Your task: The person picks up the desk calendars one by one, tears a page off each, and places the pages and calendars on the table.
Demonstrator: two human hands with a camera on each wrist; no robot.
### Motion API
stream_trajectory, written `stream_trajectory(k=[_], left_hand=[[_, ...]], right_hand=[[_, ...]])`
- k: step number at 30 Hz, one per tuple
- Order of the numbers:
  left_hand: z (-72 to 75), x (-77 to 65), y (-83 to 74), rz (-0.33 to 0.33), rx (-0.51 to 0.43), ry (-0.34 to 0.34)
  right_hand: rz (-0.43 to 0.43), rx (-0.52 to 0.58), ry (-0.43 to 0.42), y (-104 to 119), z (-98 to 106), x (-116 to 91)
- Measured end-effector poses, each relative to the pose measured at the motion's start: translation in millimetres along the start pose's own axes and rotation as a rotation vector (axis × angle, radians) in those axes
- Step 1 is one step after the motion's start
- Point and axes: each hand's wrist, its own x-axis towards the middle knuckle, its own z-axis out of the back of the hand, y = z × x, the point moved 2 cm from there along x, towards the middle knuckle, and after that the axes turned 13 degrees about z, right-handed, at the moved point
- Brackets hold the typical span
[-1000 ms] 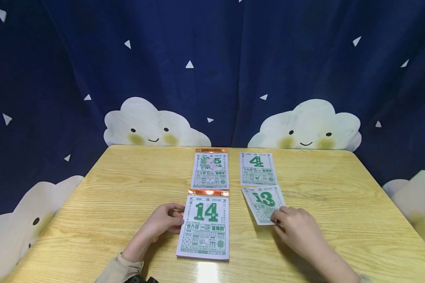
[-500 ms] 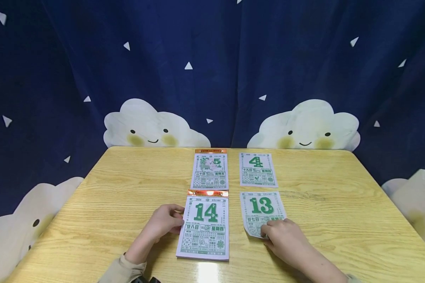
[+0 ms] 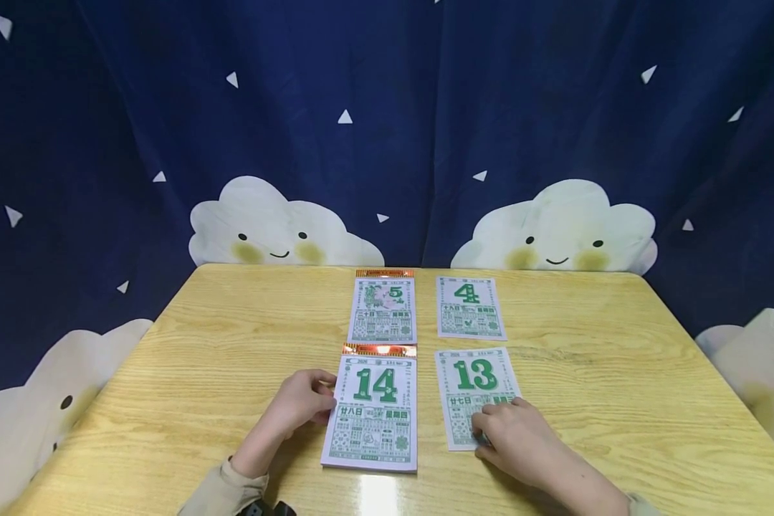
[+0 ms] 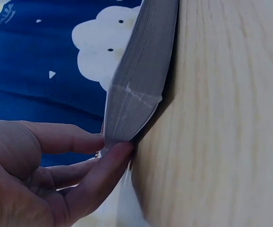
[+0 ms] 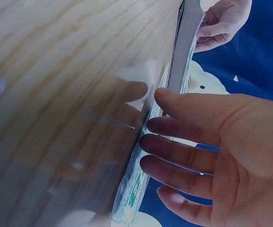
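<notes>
A thick tear-off calendar (image 3: 368, 444) showing 14 lies near the front of the table. At its left side, my left hand (image 3: 299, 401) pinches the edge; the left wrist view has finger and thumb on either side of the page block (image 4: 138, 71). To the right, a loose calendar sheet (image 3: 476, 376) showing 13 lies flat. My right hand (image 3: 516, 438) rests on the lower right part of this sheet and hides that corner. In the right wrist view, the right fingers (image 5: 183, 175) are relaxed and spread, with the thumb apart from them.
Behind the thick calendar lies another calendar (image 3: 383, 326) showing 5, with a red-gold header. A loose sheet (image 3: 469, 326) showing 4 lies to its right. The wooden table (image 3: 245, 315) ends at a dark blue curtain (image 3: 387, 143) with clouds.
The sheet marked 13, raised and tilted in my right hand a second ago, has come down flat and straighter, nearer the front. My left hand and both calendars stay put.
</notes>
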Motion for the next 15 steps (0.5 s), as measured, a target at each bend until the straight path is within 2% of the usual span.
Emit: stream_trajectory(k=[6, 9, 15], left_hand=[[1.1, 1.1, 1.7, -0.018, 0.032, 0.009], [3.3, 2.0, 0.0, -0.032, 0.110, -0.011], [14.4, 9.3, -11.9, -0.100, 0.304, -0.109]], right_hand=[[0.004, 0.006, -0.015, -1.8, 0.1, 2.2], [0.006, 0.009, -0.028, -6.1, 1.2, 2.6], [-0.038, 0.031, -0.062, -26.5, 7.8, 8.6]])
